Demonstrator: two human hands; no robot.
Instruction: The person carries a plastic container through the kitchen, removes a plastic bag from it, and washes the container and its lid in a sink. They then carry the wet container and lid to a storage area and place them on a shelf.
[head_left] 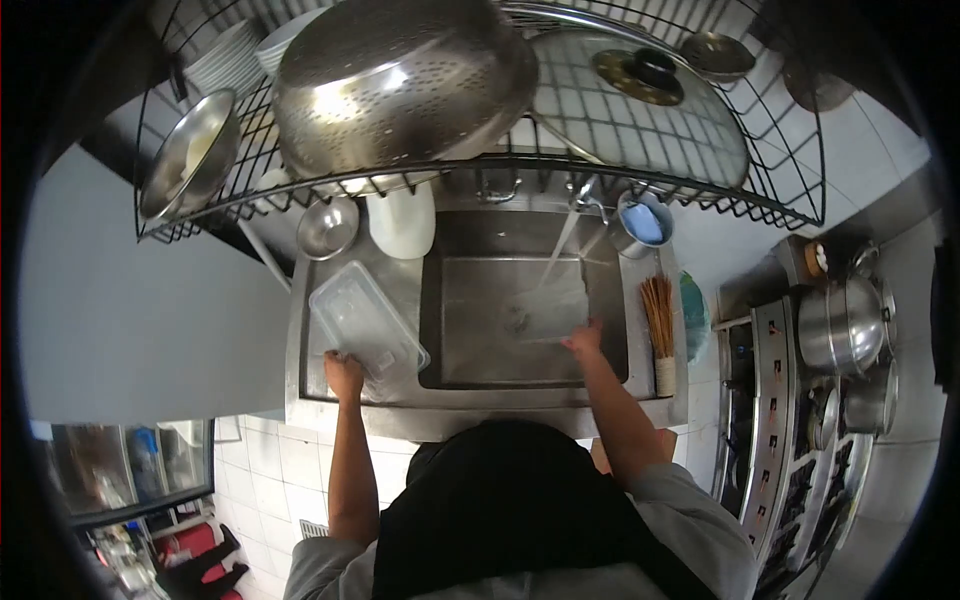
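Observation:
My left hand (344, 376) is closed on the near left edge of a clear plastic container (368, 318), which lies tilted on the steel counter left of the sink. Over the basin, my right hand (583, 341) grips the near right corner of a flat transparent piece (556, 312), perhaps a lid. Water (563, 240) runs from the tap (585, 190) onto it. The steel sink basin (465, 345) surrounds this piece.
Above the sink, a black wire rack (480, 163) holds a perforated steel colander (400, 90) and a glass lid (640, 120). A steel bowl (328, 228), white jug (401, 222), metal pot (625, 243) with a blue sponge and bamboo brush (660, 320) surround the basin. A stove (770, 430) stands right.

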